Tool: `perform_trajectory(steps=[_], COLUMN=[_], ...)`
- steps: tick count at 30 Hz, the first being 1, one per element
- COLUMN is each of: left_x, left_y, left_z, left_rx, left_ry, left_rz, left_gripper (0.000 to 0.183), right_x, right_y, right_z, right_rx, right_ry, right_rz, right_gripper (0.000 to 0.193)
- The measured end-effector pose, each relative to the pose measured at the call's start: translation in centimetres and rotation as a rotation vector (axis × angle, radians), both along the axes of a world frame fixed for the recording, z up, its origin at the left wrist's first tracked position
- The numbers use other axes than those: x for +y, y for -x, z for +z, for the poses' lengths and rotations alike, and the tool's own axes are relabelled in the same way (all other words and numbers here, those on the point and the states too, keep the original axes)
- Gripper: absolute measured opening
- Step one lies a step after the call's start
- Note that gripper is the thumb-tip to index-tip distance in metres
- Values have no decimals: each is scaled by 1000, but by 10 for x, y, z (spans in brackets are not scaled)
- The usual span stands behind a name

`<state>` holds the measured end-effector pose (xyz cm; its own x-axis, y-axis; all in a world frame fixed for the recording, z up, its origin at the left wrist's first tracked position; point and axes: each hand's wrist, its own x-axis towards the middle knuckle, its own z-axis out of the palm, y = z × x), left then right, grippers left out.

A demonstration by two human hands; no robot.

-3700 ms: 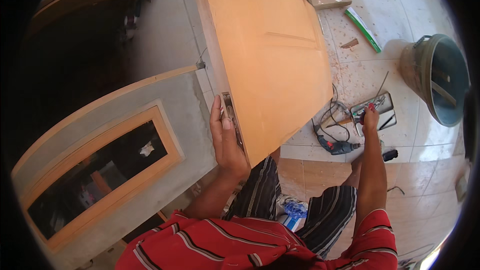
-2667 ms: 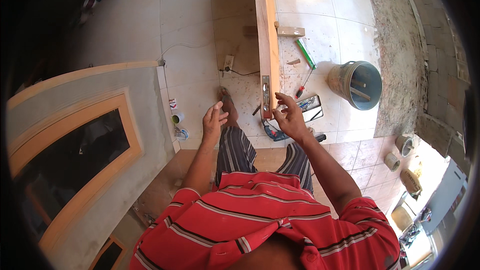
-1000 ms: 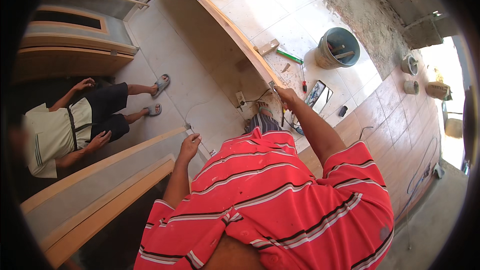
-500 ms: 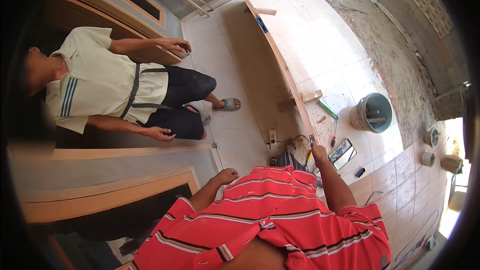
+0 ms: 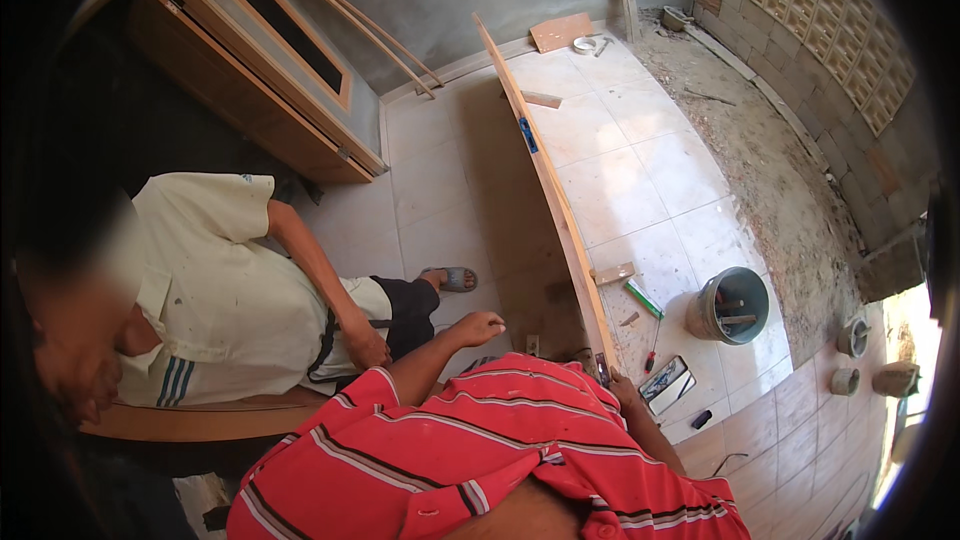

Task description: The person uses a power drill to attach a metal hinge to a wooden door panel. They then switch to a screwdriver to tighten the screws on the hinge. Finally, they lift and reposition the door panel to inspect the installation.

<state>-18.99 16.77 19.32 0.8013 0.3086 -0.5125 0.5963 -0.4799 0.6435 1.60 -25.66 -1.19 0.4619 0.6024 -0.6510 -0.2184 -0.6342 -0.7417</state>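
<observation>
A long, narrow wooden board (image 5: 550, 180) stands on edge and runs away from me, with a blue tool (image 5: 527, 135) on it, perhaps a level. At its near end sits a small metal piece (image 5: 602, 368), which looks like a hinge. My right hand (image 5: 624, 390) is closed at that end, by the metal piece; its fingertips are partly hidden. In front of my chest, left of the board, my left hand (image 5: 476, 328) hovers with its fingers curled, and I see nothing in it. Right of the board lie a green-handled tool (image 5: 643, 298), a red-handled screwdriver (image 5: 651, 360) and a dark-framed tray-like object (image 5: 667, 385).
Close on my left a person in a pale shirt (image 5: 230, 280) leans beside a wooden door frame (image 5: 250, 70). A grey bucket (image 5: 728, 306) with tools inside stands on the tiles to the right. Beyond are bare dirt (image 5: 770, 160) and a block wall. Smaller pots (image 5: 853, 338) sit far right.
My left hand has risen forward and right, toward the board. My right hand stays at the board's near end. The view has shifted, and the other person has come closer, arm bent inward.
</observation>
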Motion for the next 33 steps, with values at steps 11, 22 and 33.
perform_trajectory(steps=[11,22,33], left_x=[104,315,507], left_y=[1,-24,-48], left_z=[-7,-32,-19], left_rx=[161,480,65], left_ry=[-62,19,-36], left_rz=[11,-253,-71], left_gripper=[54,49,52], right_x=[-24,123,171], right_y=[91,128,57], right_z=[103,82,76], right_rx=[-505,-302,288], right_ry=[565,857,377], right_rz=[-761,-969,-1595], right_gripper=[41,99,41])
